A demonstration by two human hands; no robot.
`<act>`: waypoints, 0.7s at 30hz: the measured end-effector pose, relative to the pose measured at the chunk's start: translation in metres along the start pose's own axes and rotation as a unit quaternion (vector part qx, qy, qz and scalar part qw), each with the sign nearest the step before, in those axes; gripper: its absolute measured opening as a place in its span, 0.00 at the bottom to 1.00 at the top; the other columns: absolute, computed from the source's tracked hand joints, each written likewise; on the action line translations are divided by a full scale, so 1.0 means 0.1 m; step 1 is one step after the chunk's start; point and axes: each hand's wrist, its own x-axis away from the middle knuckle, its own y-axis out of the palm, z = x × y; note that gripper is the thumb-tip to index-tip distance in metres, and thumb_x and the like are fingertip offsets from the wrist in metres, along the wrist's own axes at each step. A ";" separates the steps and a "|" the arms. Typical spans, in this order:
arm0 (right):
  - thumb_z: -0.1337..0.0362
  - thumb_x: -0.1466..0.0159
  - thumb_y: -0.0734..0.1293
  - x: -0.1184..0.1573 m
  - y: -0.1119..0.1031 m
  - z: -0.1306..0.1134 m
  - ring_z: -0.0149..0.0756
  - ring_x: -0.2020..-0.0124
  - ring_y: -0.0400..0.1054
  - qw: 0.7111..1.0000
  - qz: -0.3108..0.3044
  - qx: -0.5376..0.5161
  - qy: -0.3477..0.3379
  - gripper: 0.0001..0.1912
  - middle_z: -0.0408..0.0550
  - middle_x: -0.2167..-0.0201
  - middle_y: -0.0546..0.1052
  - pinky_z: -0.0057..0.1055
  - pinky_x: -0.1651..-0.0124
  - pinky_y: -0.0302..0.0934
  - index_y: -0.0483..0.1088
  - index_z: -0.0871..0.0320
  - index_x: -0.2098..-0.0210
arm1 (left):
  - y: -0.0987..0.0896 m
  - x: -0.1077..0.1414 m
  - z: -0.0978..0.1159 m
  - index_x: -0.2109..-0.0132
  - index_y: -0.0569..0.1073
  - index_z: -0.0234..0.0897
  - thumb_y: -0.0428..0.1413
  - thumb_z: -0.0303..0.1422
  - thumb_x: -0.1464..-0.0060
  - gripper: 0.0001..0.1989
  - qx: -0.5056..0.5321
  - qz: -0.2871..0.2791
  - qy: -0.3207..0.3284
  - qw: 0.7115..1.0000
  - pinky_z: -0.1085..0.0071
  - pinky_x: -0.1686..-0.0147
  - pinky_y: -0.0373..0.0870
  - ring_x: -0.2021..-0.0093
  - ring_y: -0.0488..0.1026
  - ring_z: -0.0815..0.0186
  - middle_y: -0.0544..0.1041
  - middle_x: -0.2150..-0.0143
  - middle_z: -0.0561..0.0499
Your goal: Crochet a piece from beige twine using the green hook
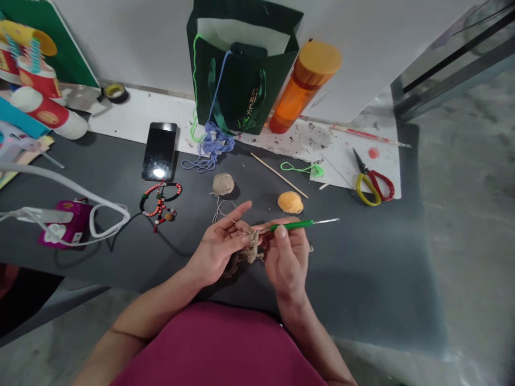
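A small beige crochet piece (252, 247) is pinched between the thumb and fingers of my left hand (217, 249), whose index finger points up and out. My right hand (287, 257) grips a crochet hook (295, 225) by its green handle. One metal end of the hook reaches the top of the crochet piece; the other sticks out to the right. Beige yarn runs from my left fingers to a ball of beige yarn (223, 184) just beyond them. A small yellow-orange ball (290, 202) lies past my right hand. Part of the crochet piece is hidden under my fingers.
A dark green paper bag (237, 75) and an orange bottle (300, 88) stand at the back. Blue yarn (215, 143), a wooden stick (277, 174) and scissors (372, 182) lie nearer. To the left are a phone (160, 151), beads (159, 201) and a purple box with cables (68, 225).
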 end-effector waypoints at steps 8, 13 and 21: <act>0.68 0.30 0.67 0.03 0.03 -0.07 0.35 0.64 0.80 0.960 -0.065 0.188 -0.199 0.07 0.44 0.64 0.85 0.32 0.62 0.74 0.76 0.50 0.57 | -0.01 -0.01 -0.03 0.46 0.82 0.45 0.72 0.29 0.54 0.26 -0.030 0.019 0.062 0.997 0.75 0.61 0.69 0.68 0.71 0.74 0.75 0.69 0.58; 0.73 0.35 0.71 0.03 0.05 -0.09 0.35 0.66 0.80 0.890 -0.027 0.302 -0.341 0.12 0.44 0.63 0.85 0.34 0.63 0.74 0.78 0.49 0.57 | 0.00 -0.02 -0.04 0.43 0.79 0.43 0.73 0.28 0.56 0.31 -0.012 0.037 0.042 0.998 0.78 0.65 0.68 0.72 0.70 0.77 0.75 0.74 0.61; 0.66 0.33 0.70 0.09 0.03 -0.02 0.35 0.69 0.79 0.975 0.043 0.158 -0.151 0.04 0.43 0.67 0.85 0.33 0.66 0.72 0.78 0.52 0.60 | 0.01 0.01 -0.01 0.33 0.70 0.42 0.72 0.27 0.55 0.42 0.024 0.012 0.001 1.000 0.78 0.67 0.70 0.73 0.72 0.75 0.77 0.73 0.61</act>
